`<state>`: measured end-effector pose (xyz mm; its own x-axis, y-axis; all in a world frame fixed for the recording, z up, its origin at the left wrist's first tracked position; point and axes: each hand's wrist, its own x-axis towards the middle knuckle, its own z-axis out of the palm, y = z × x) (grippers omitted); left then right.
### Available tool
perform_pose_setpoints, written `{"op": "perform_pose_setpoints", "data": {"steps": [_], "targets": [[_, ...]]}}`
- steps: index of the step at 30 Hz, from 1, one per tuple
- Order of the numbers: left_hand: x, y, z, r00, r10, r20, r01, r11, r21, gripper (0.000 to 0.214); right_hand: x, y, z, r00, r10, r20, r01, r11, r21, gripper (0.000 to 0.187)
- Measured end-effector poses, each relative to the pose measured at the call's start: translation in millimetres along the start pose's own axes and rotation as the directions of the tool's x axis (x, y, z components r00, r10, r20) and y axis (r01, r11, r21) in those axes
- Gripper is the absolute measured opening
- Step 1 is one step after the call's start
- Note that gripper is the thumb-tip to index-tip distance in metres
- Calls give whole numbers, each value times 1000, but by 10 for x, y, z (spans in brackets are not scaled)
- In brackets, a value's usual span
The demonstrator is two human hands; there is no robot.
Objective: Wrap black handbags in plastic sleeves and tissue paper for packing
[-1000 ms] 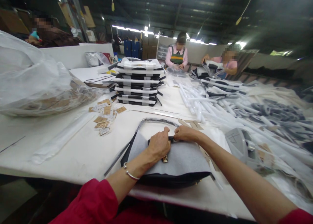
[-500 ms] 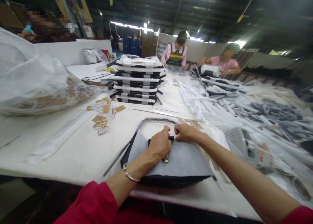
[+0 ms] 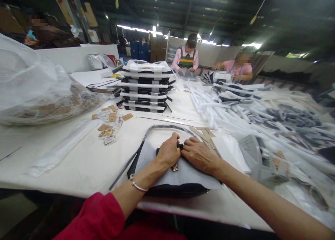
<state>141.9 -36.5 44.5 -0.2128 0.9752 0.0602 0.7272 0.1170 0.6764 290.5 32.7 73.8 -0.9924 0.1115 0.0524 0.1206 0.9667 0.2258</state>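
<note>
A black handbag [image 3: 180,192] lies in front of me at the table's near edge, a thin grey sheet [image 3: 149,159] spread over it. Its wrapped handle [image 3: 167,127] arches away at the back. Over the sheet runs a short black strap [image 3: 179,146] with a gold-coloured clasp [image 3: 175,167] below it. My left hand [image 3: 169,150] is closed around the strap, covering most of it. Curled over the strap's right end, the fingers of my right hand [image 3: 197,153] almost meet the left ones; their tips are partly hidden.
Behind the bag stands a stack of wrapped bags [image 3: 145,88]. Paper tags [image 3: 107,124] lie to the left, near a large clear plastic bag [image 3: 34,89]. On the right are a grey tape dispenser [image 3: 255,154] and white foam strips [image 3: 209,107]. Two people [image 3: 186,56] work across the table.
My right hand has come down and left onto the strap, its back now turned up. My left hand keeps its hold. The sheet's right side has shifted and creased.
</note>
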Motion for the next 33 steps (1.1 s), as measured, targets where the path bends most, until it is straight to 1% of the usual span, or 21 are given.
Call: {"op": "perform_pose_setpoints", "data": {"steps": [3, 8, 9, 11, 15, 18, 21, 24, 27, 30, 33], "targets": [[-26, -3, 15, 1000, 16, -19, -16, 1000, -3, 45, -7, -126, -5, 998, 63, 27, -61, 996, -60, 23], [-69, 7, 35, 997, 62, -55, -61, 998, 6, 41, 2, -390, 11, 977, 206, 60, -185, 952, -245, 33], [-74, 10, 36, 996, 67, -62, -67, 998, 9, 40, 12, -416, 6, 969, 233, 80, -207, 946, -250, 34], [-79, 16, 34, 995, 73, -74, -72, 997, 17, 38, 35, -419, -13, 952, 278, 133, -251, 950, -189, 32], [-63, 34, 7, 995, 70, -74, -66, 997, 43, 39, 89, -279, -71, 928, 308, 208, -316, 949, 6, 28], [-17, 43, -40, 997, 56, -45, -53, 996, 76, 38, 152, -141, -115, 922, 300, 245, -331, 939, 91, 35], [55, 37, -102, 1000, 17, -2, -16, 993, 118, 34, 208, -38, -133, 923, 279, 264, -321, 937, 134, 42], [116, 18, -144, 998, -32, 60, 22, 988, 153, 26, 206, 21, -112, 936, 273, 223, -309, 940, 143, 47], [134, -5, -145, 991, -74, 114, 55, 985, 166, 21, 156, 60, -71, 939, 283, 194, -311, 941, 135, 54], [127, -31, -124, 985, -110, 135, 89, 983, 158, 18, 117, 120, -26, 926, 286, 245, -328, 933, 150, 62], [129, -67, -108, 981, -126, 145, 106, 985, 138, 27, 118, 226, 30, 911, 259, 321, -341, 911, 233, 63]]}}
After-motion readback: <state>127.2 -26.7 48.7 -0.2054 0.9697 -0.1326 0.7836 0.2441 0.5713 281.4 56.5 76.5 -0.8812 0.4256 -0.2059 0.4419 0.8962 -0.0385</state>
